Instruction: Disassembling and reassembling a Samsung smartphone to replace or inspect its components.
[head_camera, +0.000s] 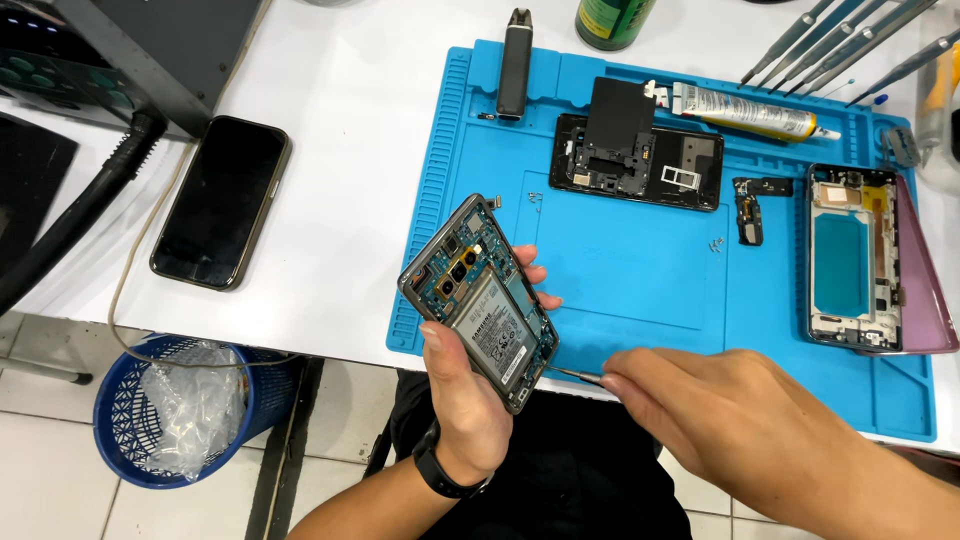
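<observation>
My left hand (468, 385) holds an opened smartphone (478, 298) with its back cover off, so the battery, camera modules and circuit board show. It is tilted above the near left corner of a blue work mat (620, 260). My right hand (720, 410) grips a thin metal tool (575, 374), whose tip touches the phone's lower edge near the battery. A dark band sits on my left wrist.
On the mat lie a black phone back panel with parts (636, 150), a small black component (752, 210), a phone frame with a purple cover (868, 262), a glue tube (750, 110) and loose screws. Precision tools (850, 40) rest at the back right. A dark phone (222, 200) lies left; a blue bin (180, 410) stands below.
</observation>
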